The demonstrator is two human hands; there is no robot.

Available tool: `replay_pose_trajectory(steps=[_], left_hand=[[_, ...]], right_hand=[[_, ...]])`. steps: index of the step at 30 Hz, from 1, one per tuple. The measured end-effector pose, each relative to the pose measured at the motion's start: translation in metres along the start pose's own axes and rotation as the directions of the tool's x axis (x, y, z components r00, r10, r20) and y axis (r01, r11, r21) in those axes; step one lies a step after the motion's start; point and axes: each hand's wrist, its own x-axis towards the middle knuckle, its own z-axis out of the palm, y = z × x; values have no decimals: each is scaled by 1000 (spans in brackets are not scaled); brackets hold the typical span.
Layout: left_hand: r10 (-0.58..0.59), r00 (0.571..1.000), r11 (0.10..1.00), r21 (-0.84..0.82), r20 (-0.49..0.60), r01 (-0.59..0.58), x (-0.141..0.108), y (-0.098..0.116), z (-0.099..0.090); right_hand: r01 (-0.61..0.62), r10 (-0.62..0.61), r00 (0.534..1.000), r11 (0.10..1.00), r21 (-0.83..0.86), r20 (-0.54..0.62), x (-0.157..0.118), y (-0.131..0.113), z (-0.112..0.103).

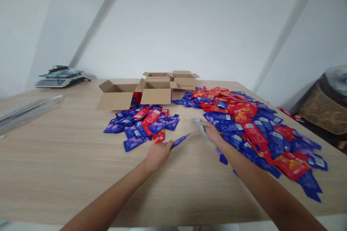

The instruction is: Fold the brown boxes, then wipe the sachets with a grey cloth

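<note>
We count four open cardboard boxes (155, 96), one weighing scale (54, 82), one grey cloth (202, 130), one left hand (159, 154) and one right hand (213, 130) over one surface (81, 158). Blue and red sachets make two heaps, one smaller (152, 116), one larger (255, 134), overlapping too thickly for us to number singly; one more blue sachet (179, 140) is held.

Packets (255, 134), cartons (156, 96), scale (54, 83) on table (81, 166)

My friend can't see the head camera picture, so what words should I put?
A person's left hand holds a blue packet and the right hand a grey cloth, over a wood-grain table. A large pile of red and blue packets spreads on the right; a smaller pile lies left of centre, with open cardboard boxes behind it.
</note>
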Motion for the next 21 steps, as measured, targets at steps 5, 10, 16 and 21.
replay_pose_trajectory(steps=[5,10,16,21], left_hand=[[180,950,952,198,254,-234,-8,16,14],[160,957,964,173,240,-204,1,21,26],[-87,996,971,-224,-27,79,22,-11,0],[-451,889,726,-611,-76,316,44,-55,-39]], right_hand=[[291,-290,956,957,19,-41,-48,-58,17],[389,-349,913,901,-194,211,-93,-80,49],[195,-124,967,921,-338,222,-46,-4,7],[-121,169,983,879,-461,64,-12,55,-51]])
